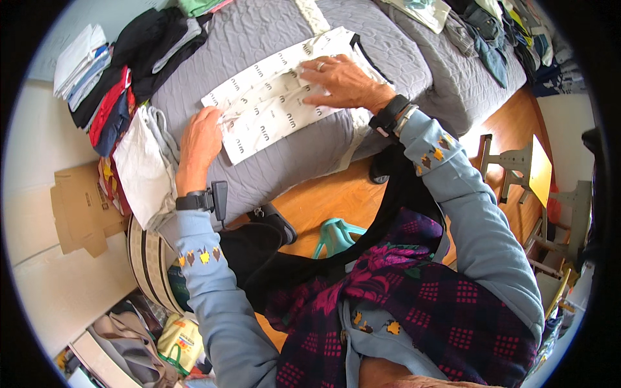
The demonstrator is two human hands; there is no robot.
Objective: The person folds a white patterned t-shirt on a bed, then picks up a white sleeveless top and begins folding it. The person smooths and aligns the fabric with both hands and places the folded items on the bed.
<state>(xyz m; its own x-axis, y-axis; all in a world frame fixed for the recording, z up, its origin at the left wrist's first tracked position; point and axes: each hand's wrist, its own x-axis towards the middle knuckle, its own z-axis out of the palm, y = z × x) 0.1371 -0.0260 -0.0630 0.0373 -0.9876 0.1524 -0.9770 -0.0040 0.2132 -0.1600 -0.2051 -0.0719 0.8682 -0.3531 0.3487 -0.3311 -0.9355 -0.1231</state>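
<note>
A white garment (271,104) with a repeated dark print lies folded lengthwise on the grey quilted bedspread (301,150). It has dark trim at its right end and loose creases along its middle. At the left end, my left hand (200,140) has its fingers closed on the garment's edge. My right hand (342,82) rests on top near the trimmed end, palm down with fingers spread, and a ring shows on one finger. Black straps circle both wrists.
Folded clothes (111,102) are stacked along the bed's left side, beside white cloth (145,165). More clothing (490,39) lies at upper right. A turquoise stool (335,235) stands on the wooden floor, and a metal-framed desk or seat (519,165) is at right. Flattened cardboard (80,203) is at left.
</note>
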